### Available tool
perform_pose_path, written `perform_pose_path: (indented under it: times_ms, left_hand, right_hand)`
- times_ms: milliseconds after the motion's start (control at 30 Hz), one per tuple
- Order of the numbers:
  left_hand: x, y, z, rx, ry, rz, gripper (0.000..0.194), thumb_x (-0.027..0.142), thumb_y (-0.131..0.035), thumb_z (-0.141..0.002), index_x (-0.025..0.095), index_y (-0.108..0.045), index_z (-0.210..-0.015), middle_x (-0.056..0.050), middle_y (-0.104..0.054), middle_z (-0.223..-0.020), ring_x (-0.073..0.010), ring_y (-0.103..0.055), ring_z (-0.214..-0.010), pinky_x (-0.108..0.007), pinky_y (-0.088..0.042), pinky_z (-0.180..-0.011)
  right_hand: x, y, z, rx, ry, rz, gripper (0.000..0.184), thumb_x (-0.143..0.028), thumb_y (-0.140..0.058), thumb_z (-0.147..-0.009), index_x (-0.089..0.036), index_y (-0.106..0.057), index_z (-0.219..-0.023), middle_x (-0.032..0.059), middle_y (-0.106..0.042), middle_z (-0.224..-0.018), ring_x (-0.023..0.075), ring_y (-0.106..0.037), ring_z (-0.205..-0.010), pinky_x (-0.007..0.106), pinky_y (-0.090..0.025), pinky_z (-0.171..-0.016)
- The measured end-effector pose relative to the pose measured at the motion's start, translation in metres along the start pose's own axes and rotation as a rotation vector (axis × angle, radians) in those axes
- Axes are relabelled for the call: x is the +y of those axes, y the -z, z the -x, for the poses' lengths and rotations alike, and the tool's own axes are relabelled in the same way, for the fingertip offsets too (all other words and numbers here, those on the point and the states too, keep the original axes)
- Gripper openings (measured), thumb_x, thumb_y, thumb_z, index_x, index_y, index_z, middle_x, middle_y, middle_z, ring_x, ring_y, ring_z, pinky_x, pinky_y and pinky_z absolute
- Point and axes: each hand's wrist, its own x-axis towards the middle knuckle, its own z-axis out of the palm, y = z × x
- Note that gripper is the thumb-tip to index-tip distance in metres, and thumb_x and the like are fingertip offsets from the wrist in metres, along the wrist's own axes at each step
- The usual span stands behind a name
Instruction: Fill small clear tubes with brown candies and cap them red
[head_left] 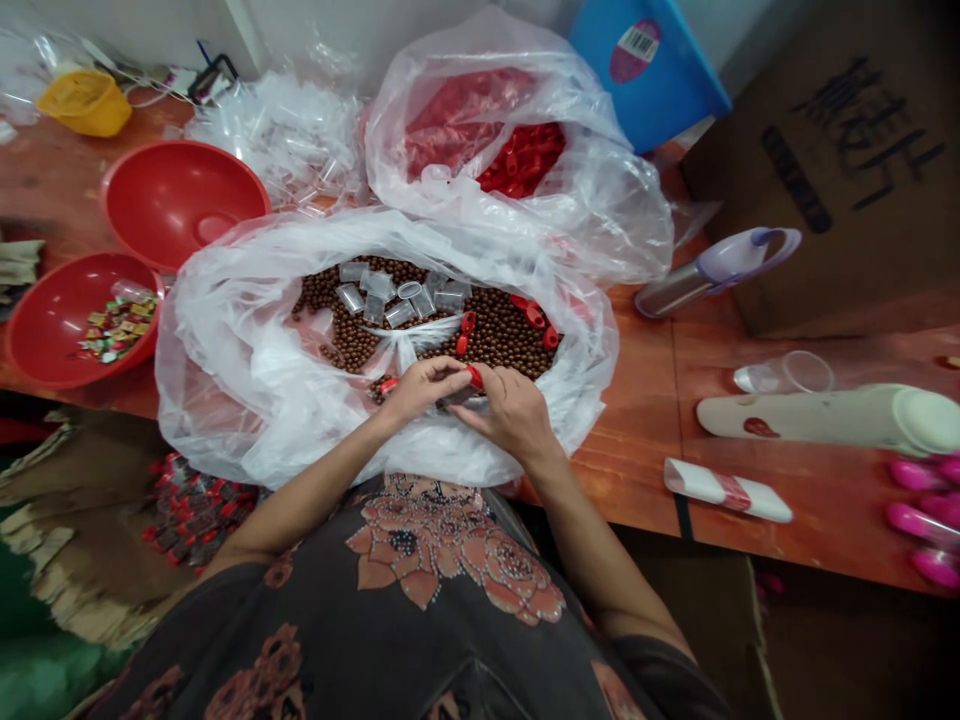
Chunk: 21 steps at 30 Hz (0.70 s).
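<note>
My left hand [426, 390] and my right hand [516, 410] meet over the near side of an open plastic bag [247, 330]. Between their fingertips is a small container [457, 397], dark with its contents, with a red cap [475, 377] at its upper end. Fingers of both hands are closed on it and partly hide it. Brown candy balls [510, 335] fill the bag just beyond. On top of them lie several clear plastic cups [401, 313] and some loose red caps [466, 330].
A second bag [622, 215] of red caps stands behind. To the left are two red bowls [184, 195], one with small wrapped pieces. Filled containers [199, 515] are heaped below the table. Bottles [810, 415], a glass [795, 373] and a carton [832, 180] stand right.
</note>
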Motion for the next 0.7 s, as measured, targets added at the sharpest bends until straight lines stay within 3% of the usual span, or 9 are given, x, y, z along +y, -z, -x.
perform_pose_path:
  times_ms: [100,200,333,467,567,633,700]
  left_hand:
    - [-0.008,-0.013,0.001,0.044,0.118,0.203,0.044,0.061,-0.055,-0.084,0.018,-0.061,-0.085,-0.002,-0.065,-0.072,-0.0131,-0.06,-0.063,-0.026,-0.049,-0.062]
    - [-0.017,-0.023,0.002,0.085,0.239,0.272,0.035,0.055,-0.057,-0.084,0.021,-0.053,-0.086,0.002,-0.058,-0.062,-0.0121,-0.054,-0.05,-0.025,-0.044,-0.05]
    - [-0.019,-0.026,0.003,0.139,0.23,0.273,0.03,0.05,-0.057,-0.082,0.021,-0.049,-0.089,0.004,-0.055,-0.06,-0.011,-0.051,-0.047,-0.023,-0.04,-0.046]
    - [-0.008,-0.022,0.005,0.154,0.167,0.374,0.035,0.05,-0.052,-0.086,0.021,-0.051,-0.105,0.003,-0.058,-0.063,-0.0124,-0.055,-0.052,-0.023,-0.042,-0.049]
    - [0.002,-0.019,0.007,0.121,0.217,0.405,0.043,0.049,-0.047,-0.089,0.02,-0.05,-0.12,0.002,-0.06,-0.063,-0.0127,-0.054,-0.049,-0.024,-0.044,-0.049]
    - [0.007,-0.018,0.009,0.094,0.255,0.39,0.046,0.05,-0.045,-0.092,0.018,-0.048,-0.126,0.001,-0.059,-0.062,-0.013,-0.053,-0.048,-0.024,-0.044,-0.048]
    - [0.008,-0.019,0.01,0.079,0.279,0.37,0.051,0.054,-0.042,-0.094,0.017,-0.048,-0.128,0.001,-0.06,-0.062,-0.013,-0.052,-0.047,-0.024,-0.044,-0.047]
  right_hand:
    - [0.0,-0.007,0.0,-0.02,0.048,0.038,0.06,-0.061,-0.06,-0.083,-0.015,-0.06,-0.121,0.0134,-0.066,-0.091,0.0276,-0.059,-0.084,0.039,-0.047,-0.073]
    - [0.001,-0.009,-0.001,-0.049,0.069,0.042,0.058,-0.06,-0.062,-0.08,-0.015,-0.063,-0.117,0.0134,-0.068,-0.09,0.0268,-0.06,-0.082,0.038,-0.047,-0.072]
    - [0.001,-0.005,-0.003,-0.08,0.01,-0.128,0.06,-0.057,-0.07,-0.075,-0.019,-0.064,-0.12,0.0113,-0.069,-0.091,0.0271,-0.062,-0.085,0.039,-0.048,-0.077]
    - [-0.002,-0.004,-0.002,-0.011,-0.23,-0.589,0.055,-0.049,-0.074,-0.076,-0.026,-0.06,-0.124,0.0062,-0.069,-0.103,0.0241,-0.065,-0.092,0.038,-0.051,-0.083]
    - [-0.003,-0.007,-0.001,0.162,-0.54,-0.977,0.033,-0.044,-0.065,-0.086,-0.027,-0.061,-0.114,0.0007,-0.071,-0.091,0.0168,-0.066,-0.076,0.031,-0.054,-0.068]
    - [-0.004,-0.009,-0.001,0.24,-0.646,-1.083,0.029,-0.041,-0.065,-0.086,-0.026,-0.064,-0.11,-0.0003,-0.071,-0.088,0.0159,-0.067,-0.075,0.03,-0.055,-0.065]
    - [-0.006,-0.008,-0.002,0.262,-0.615,-1.045,0.03,-0.038,-0.066,-0.086,-0.027,-0.065,-0.114,0.0013,-0.073,-0.1,0.0177,-0.068,-0.089,0.034,-0.056,-0.078]
